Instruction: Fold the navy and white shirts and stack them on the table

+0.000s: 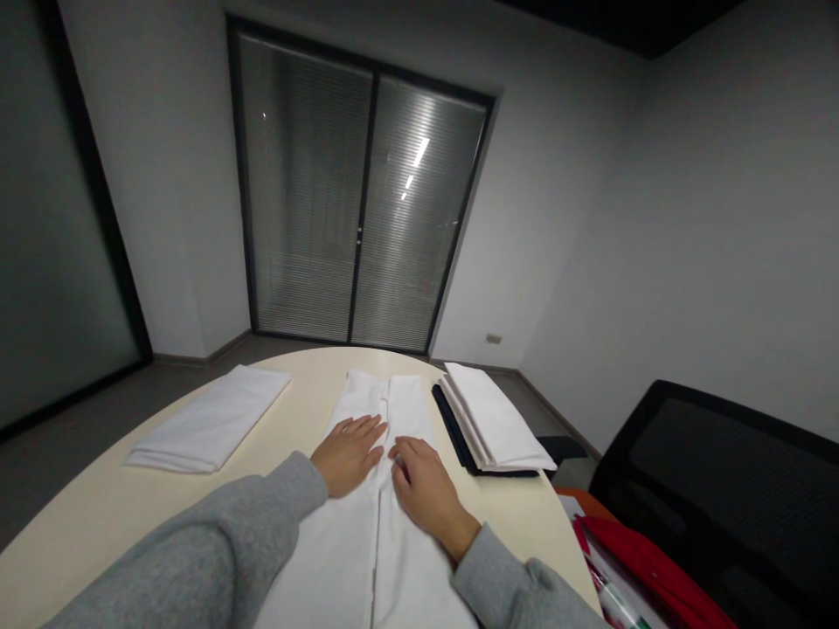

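Observation:
A long white cloth [334, 559] lies lengthwise on the round cream table [111, 515], its two side parts meeting along a line down the middle. Flat on its left part rests my left hand [350, 454], palm down with the fingers spread. My right hand [423, 485] touches the right part beside the middle line, its fingers bent; whether they pinch any fabric is hidden. Both hands wear grey sleeves.
A folded white cloth [213, 419] lies on the table's left side. At the right edge sits a stack of folded white cloths [495, 419] over dark fabric [452, 424]. A black mesh chair [714, 489] and red item [648, 559] stand at the right.

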{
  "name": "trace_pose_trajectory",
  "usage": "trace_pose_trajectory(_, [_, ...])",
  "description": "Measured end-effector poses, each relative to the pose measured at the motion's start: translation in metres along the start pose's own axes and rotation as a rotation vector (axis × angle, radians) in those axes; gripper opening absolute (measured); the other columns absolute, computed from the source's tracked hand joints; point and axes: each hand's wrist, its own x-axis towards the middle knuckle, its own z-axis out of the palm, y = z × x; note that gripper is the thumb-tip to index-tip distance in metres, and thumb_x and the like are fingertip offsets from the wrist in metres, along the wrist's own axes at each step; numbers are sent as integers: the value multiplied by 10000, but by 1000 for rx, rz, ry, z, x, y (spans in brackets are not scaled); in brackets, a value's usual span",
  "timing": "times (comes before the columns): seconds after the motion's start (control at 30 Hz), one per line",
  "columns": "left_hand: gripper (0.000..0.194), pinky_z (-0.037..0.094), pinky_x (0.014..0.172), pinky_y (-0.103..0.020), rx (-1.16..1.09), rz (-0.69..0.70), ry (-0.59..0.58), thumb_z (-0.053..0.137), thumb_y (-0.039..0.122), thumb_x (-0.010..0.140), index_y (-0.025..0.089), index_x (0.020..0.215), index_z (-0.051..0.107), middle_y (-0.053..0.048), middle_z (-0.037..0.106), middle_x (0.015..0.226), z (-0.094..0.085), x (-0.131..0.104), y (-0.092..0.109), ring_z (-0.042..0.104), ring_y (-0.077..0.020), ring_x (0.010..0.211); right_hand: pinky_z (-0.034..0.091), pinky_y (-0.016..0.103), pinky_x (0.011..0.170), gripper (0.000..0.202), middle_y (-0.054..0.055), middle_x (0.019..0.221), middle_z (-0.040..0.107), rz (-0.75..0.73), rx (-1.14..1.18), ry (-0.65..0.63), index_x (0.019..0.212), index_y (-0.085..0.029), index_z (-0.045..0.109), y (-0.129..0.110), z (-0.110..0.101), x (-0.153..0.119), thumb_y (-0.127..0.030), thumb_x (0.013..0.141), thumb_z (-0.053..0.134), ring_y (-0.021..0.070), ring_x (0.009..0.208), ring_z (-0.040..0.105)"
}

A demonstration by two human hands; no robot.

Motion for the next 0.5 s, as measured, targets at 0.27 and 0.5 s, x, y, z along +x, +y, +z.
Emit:
trace_pose_trajectory(0.27, [546, 256, 1261, -520, 19, -12, -10, 335, 435, 1083, 249, 1582, 459, -86, 402, 1679, -3, -1, 3, 344, -271, 1562, 448, 371, 1024, 258, 50, 1104, 671, -1, -1, -5, 1048, -233, 632, 1, 1, 0, -54, 894, 525, 233, 1103, 596])
trace_pose_trajectory(0.5, [542, 268, 1261, -507, 58, -7, -15, 330, 428, 1090, 246, 1585, 453, -85, 406, 1677, -2, 0, 2, 355, -266, 1556, 448, 380, 1024, 266, 61, 1117, 673, -1, 4, -4, 1053, -217, 635, 0, 1, 0, -40, 892, 520, 237, 1110, 593])
